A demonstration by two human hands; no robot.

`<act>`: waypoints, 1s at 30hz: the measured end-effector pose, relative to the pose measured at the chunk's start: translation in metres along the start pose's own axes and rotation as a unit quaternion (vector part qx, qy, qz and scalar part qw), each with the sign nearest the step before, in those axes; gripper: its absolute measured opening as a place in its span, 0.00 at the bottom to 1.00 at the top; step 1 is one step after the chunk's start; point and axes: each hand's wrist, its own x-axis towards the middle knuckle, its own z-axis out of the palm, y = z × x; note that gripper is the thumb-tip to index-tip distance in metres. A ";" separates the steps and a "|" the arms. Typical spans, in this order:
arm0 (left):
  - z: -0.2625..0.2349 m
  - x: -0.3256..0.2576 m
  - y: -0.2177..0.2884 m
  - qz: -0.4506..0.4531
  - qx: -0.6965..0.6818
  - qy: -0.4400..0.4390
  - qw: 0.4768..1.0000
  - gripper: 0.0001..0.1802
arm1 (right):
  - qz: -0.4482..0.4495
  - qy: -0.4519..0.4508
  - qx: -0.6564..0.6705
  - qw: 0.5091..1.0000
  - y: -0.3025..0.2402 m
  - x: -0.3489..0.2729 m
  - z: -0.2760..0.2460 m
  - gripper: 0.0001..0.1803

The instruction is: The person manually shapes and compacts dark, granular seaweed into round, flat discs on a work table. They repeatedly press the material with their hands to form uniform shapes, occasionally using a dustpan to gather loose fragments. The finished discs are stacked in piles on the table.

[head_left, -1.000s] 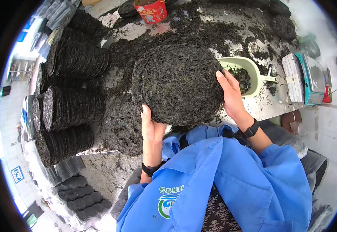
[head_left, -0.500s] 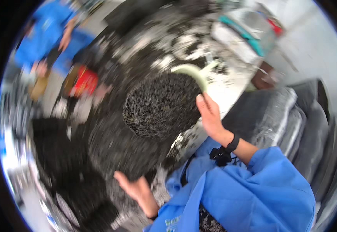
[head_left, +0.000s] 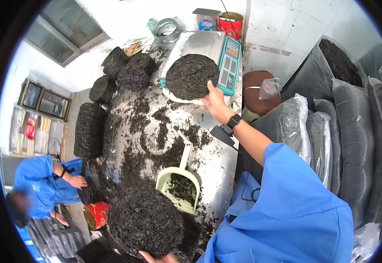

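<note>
The right hand point(head_left: 215, 101), fingers curled under its rim, sets a round dark cake of dried leaves point(head_left: 192, 76) on the steel weighing scale point(head_left: 199, 44) at twelve o'clock, seemingly to weigh it; next, letting go calls for a level, centred rest, while the left hand point(head_left: 156, 256), barely visible at six o'clock, touches a second dark cake point(head_left: 145, 221), grip unclear.

Pale scoop point(head_left: 180, 182) on table; red tin point(head_left: 96, 215); black sacks point(head_left: 357, 131).

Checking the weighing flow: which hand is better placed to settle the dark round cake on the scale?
Right. The right hand already grips the edge of the round cake lying on the scale. The left hand is far back, under another pressed disc.
</note>
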 end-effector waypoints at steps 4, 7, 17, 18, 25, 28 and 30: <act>0.062 0.007 -0.017 -0.040 0.032 -0.031 0.998 0.36 | 0.213 -0.050 -0.119 0.969 0.007 -0.013 -0.035 0.34; 0.090 0.016 -0.025 -0.063 0.034 -0.066 0.995 0.38 | 0.315 -0.064 -0.142 0.936 0.011 -0.043 -0.055 0.33; 0.110 0.062 -0.047 -0.191 -0.076 -0.188 0.961 0.32 | 0.263 -0.136 -0.102 0.950 0.014 -0.017 -0.030 0.21; 0.111 0.062 -0.048 -0.197 -0.073 -0.196 0.958 0.32 | 0.257 -0.137 -0.097 0.952 0.011 -0.012 -0.025 0.21; 0.112 0.057 -0.053 -0.206 -0.096 -0.203 0.952 0.34 | 0.228 -0.107 -0.040 0.967 0.011 0.015 -0.008 0.34; 0.106 0.055 -0.051 -0.213 -0.152 -0.201 0.944 0.31 | 0.233 -0.106 -0.031 0.966 0.018 0.020 -0.006 0.34; 0.107 0.055 -0.053 -0.209 -0.155 -0.191 0.947 0.31 | 0.230 -0.098 -0.033 0.968 0.018 0.022 -0.007 0.35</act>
